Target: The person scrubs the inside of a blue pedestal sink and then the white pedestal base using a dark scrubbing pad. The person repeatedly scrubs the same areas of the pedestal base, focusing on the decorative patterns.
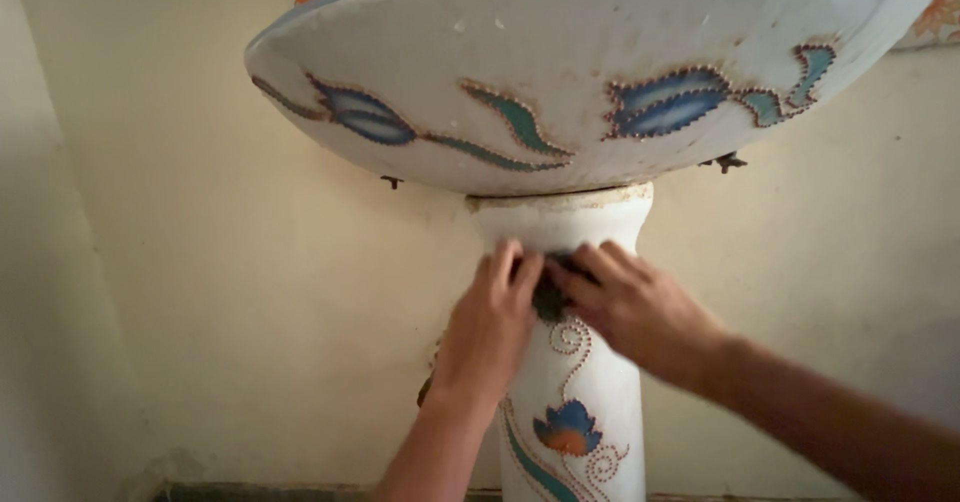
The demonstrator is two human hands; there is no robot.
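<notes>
- Scrubbing pad (pixel 549 297), dark and small, sits pressed against the upper front of the pedestal (pixel 575 382), just under its flared collar; we see only a patch of it between our fingertips, so its full shape and material are hard to make out.
- Our left hand (pixel 490 327) lies flat on the column, fingers close together and pointing up, their tips touching the left edge of the dark pad.
- Our right hand (pixel 635 307) comes in from the right, fingers bent narrowly over the pad and pinching it against the ceramic; we cannot tell how much of the pad is tucked beneath them.
- Below our fingers the pedestal is white and glossy, with a dotted curling line and a blue and orange flower with a teal leaf; its foot is cut off by the lower edge of the view.
- Above our fingers hangs the wash basin (pixel 600 72), seen from underneath: a white bowl with blue and teal leaf shapes outlined in brown dots. Its inside is hidden from us, so we cannot tell what it holds, and its right rim runs out of the view.
- Behind our fingers stands a plain cream wall (pixel 230 292), where small dark fixing bolts (pixel 725 162) show just under the basin.
- Something small and dark beside our left wrist, behind the column, is too hidden to name.
</notes>
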